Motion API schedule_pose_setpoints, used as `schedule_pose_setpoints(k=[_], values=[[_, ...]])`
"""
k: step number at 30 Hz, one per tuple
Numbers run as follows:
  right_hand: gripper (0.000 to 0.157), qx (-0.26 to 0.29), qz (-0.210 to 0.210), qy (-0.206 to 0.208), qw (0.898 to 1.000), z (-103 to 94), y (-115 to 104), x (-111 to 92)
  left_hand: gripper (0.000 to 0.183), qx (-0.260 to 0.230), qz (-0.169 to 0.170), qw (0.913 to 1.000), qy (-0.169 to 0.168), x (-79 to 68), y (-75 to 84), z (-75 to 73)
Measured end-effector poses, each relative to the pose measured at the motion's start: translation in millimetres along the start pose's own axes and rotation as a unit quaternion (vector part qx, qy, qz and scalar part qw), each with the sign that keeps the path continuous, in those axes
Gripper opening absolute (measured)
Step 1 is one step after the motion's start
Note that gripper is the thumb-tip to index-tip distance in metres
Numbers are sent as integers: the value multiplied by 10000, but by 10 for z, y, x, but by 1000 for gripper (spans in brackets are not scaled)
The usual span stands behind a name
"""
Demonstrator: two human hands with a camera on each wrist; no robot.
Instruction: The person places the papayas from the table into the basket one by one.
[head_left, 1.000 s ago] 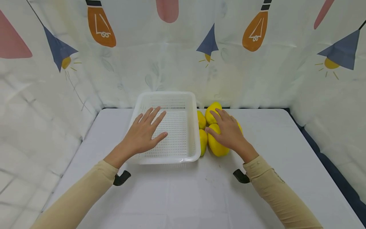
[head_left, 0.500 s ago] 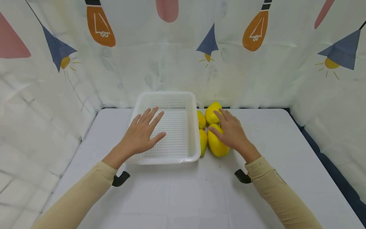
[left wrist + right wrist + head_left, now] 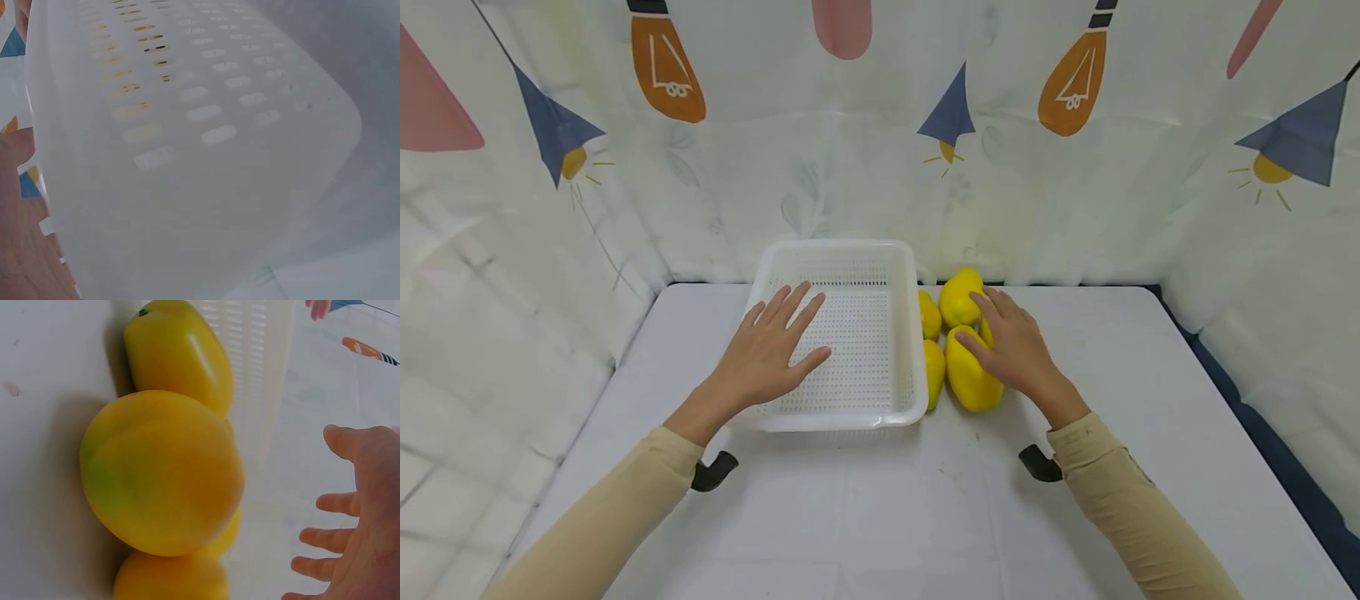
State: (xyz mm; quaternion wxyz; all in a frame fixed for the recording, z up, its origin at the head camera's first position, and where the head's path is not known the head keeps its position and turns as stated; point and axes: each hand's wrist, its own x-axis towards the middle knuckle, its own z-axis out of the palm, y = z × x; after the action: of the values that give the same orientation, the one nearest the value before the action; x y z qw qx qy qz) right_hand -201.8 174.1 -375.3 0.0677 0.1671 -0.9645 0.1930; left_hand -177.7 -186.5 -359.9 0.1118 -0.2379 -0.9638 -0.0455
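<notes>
A white perforated plastic basket (image 3: pixel 850 422) stands on the table, its bare holed floor showing. My left hand (image 3: pixel 757 354) hovers over its left side, fingers spread and holding nothing. In the left wrist view the basket's outer wall (image 3: pixel 181 206) fills most of the picture, with part of the hand (image 3: pixel 25 244) at the left edge. Several yellow mangoes lie against the basket's right side, the front one (image 3: pixel 973 379) being the largest in view. Above them is my right hand (image 3: pixel 1018 346), fingers spread, partly hiding one mango. The right wrist view shows a gap between that hand (image 3: pixel 375 506) and the nearest mango (image 3: pixel 162 475).
A white cloth covers the table (image 3: pixel 880 517), whose back edge meets a printed curtain (image 3: pixel 850 167) with lamp and bulb pictures. Curtain panels also hang at both sides. Black straps (image 3: pixel 715 472) show at the wrists.
My right hand has drifted a little right and towards me, uncovering more of the mangoes. The left hand has shifted slightly left. Basket and mangoes stay in place.
</notes>
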Motion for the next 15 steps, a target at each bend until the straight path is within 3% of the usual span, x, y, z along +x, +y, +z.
schedule_pose_setpoints(k=[15], values=[[67,-118,71,66,9999,1,88,0,75,-97,-89,9999,1,-39,-42,7]])
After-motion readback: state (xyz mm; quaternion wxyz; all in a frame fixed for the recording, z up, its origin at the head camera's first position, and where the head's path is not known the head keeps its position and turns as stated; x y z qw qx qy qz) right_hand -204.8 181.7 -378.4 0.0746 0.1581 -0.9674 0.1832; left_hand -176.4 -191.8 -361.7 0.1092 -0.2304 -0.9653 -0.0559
